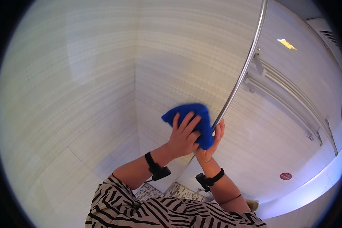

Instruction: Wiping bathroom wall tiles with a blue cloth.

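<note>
My left hand presses on a bright blue cloth with its fingers spread over it. The cloth is bunched against the left side of a shiny metal rail. My right hand is just below and to the right, with its fingers up along the rail's far side. Part of it is hidden behind the cloth, so whether it grips the rail or the cloth does not show. A black strap with a small dark device is on each wrist.
Pale streaked wall panels meet in a corner to the left. On the right, a metal towel rack juts from the wall, above a round dark-red sticker bearing writing. Mosaic tile shows below my arms.
</note>
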A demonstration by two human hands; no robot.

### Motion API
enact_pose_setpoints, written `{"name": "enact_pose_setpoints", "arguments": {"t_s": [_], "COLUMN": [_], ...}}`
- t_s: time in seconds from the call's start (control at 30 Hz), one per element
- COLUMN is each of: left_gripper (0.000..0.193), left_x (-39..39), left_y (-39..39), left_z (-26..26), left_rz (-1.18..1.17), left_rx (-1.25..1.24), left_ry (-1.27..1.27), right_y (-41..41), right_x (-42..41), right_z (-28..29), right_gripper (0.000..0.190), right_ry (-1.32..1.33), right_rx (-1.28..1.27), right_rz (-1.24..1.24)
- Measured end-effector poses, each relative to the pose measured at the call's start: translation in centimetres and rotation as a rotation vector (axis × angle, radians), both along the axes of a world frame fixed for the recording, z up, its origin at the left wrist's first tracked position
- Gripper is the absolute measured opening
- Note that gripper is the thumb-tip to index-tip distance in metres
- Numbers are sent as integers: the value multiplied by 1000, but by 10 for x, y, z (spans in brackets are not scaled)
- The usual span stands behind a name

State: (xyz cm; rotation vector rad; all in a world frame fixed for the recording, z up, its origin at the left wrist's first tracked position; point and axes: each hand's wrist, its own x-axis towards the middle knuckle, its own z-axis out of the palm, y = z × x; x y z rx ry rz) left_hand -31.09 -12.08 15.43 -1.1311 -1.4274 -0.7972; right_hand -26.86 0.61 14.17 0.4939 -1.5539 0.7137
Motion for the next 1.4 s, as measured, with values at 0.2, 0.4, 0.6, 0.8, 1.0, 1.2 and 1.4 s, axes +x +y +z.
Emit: {"name": "enact_pose_setpoints", "arguments": {"t_s": [0.2,0.4,0.6,0.8,1.0,1.2,1.4], "left_gripper": [28,25,22,28,30,31,35], "left_x": [3,8,-10,3,6,3,2], "left_y": [-3,-21,-12,0,9,8,12], "left_z": [-108,-158,-67,47,39,-49,-95], "left_rz": [81,74,41,13,-12,-7,78], "left_rx": [-1,-233,-102,8,12,-67,-4], "left_ry": [-173,-181,-49,-5,-16,-90,-218], "right_y": [8,5,5,0,8,8,13], "right_x": [-4,-3,-4,-5,-6,-6,-2], "right_z": [-13,-16,-13,-21,-27,-10,-11], "right_gripper": [54,54,51,66,71,53,52], "right_ry": [-36,-49,-33,-186,-244,-76,-149], "right_rx": [38,34,27,-186,-225,-122,-26], "right_rz": [13,49,-13,253,304,182,164]}}
